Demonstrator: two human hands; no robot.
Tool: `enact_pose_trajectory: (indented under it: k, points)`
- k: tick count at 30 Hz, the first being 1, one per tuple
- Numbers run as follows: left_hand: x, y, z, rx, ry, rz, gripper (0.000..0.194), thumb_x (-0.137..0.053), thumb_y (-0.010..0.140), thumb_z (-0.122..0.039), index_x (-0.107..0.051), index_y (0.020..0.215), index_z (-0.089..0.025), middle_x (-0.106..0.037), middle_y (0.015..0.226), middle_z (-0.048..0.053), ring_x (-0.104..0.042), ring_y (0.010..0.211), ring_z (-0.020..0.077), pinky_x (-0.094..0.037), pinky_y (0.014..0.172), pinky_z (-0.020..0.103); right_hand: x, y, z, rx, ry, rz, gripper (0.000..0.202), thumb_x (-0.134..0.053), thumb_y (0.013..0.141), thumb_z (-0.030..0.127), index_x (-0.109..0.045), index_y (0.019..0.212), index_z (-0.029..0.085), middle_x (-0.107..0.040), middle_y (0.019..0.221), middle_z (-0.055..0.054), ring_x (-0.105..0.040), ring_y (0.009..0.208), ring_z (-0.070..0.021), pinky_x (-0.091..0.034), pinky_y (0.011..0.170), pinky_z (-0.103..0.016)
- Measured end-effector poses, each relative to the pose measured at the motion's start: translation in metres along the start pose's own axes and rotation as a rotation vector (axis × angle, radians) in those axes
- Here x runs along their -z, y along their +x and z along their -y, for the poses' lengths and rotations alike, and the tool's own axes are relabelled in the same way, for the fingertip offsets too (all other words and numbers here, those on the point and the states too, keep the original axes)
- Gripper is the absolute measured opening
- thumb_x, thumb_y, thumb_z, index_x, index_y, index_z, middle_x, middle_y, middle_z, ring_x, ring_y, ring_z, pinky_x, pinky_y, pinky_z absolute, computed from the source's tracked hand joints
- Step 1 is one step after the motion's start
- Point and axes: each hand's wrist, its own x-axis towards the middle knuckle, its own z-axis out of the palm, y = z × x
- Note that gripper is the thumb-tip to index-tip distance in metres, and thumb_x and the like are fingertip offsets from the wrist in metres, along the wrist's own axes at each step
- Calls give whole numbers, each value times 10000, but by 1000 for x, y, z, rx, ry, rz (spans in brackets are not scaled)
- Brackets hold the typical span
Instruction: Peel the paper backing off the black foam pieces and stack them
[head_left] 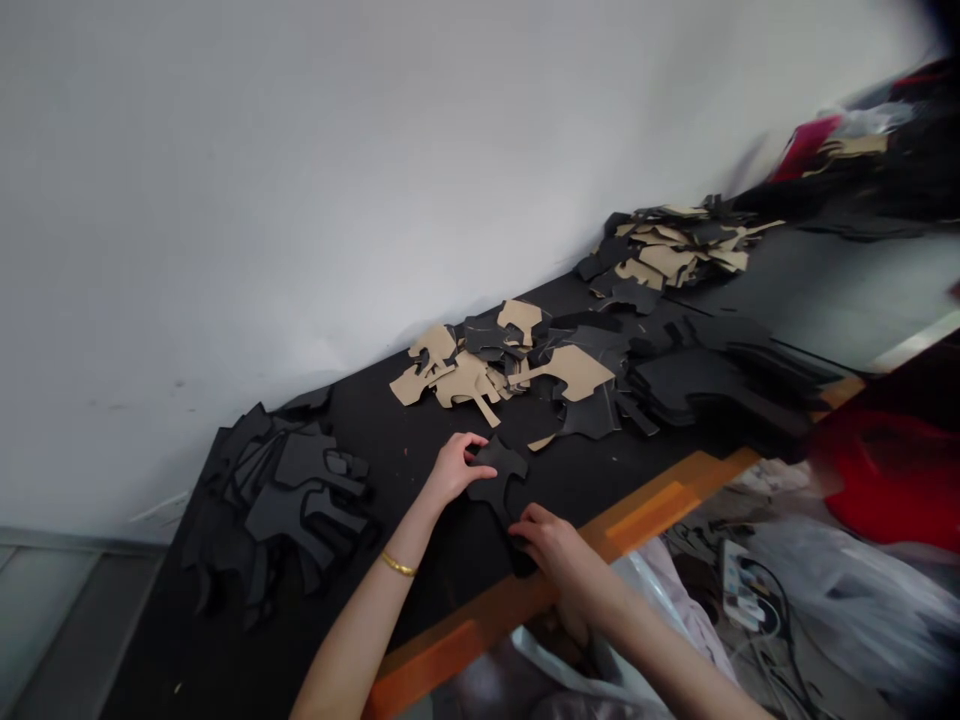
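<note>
A flat black cut-out piece [496,478] with a narrow tail lies between my two hands over the black table. My left hand [455,470], with a gold bracelet on its wrist, grips the piece's upper left edge between thumb and fingers. Down at the tail, my right hand [546,535] has its fingers closed on the lower end; the fingertips are partly hidden. Just beyond my hands lies a loose heap of tan and black cut-outs [469,378]. To the left is a pile of similar black pieces [289,515].
An orange-brown strip [652,505] runs along the near table edge. More black pieces [697,375] and another mixed heap [667,250] lie to the right. A white wall [300,180] rises behind. Below the edge are plastic bags [847,580], a power strip [739,590] and cables.
</note>
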Motion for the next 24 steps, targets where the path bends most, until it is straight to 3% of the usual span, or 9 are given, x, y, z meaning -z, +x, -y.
enact_pose_trajectory:
  k: [5,13,19,24]
  points:
    - [0,-1,-2,3,11,3,423,-826,542,-240,-654,926,-194,-562,960,16,-571,703,134,-478,667,271,2,-7,-2,60,-39,90,331,-487,766,11,-670,957,210,-605,961,-42,-601,790,-139,-502,736,-216]
    - [0,-1,-1,-10,5,-3,425,-828,548,-274,-656,929,-200,-562,960,18,-569,700,134,-490,675,277,0,-28,-7,108,-38,61,475,-451,736,-27,-663,1088,210,-604,1172,-98,-576,1056,-198,-471,915,-295]
    - [0,0,-1,-8,7,2,444,-842,529,-242,-657,929,-188,-554,984,24,-564,681,125,-489,683,280,0,-38,-6,132,-103,37,506,-455,734,-11,-650,1138,221,-608,1163,-100,-565,1054,-225,-482,912,-330]
    - [1,0,-2,-9,4,1,455,-849,520,-242,-656,928,-183,-540,1006,30,-571,680,123,-501,683,289,6,-46,1,125,-106,6,465,-376,759,-37,-700,1002,192,-624,1139,-105,-584,1050,-205,-501,909,-325]
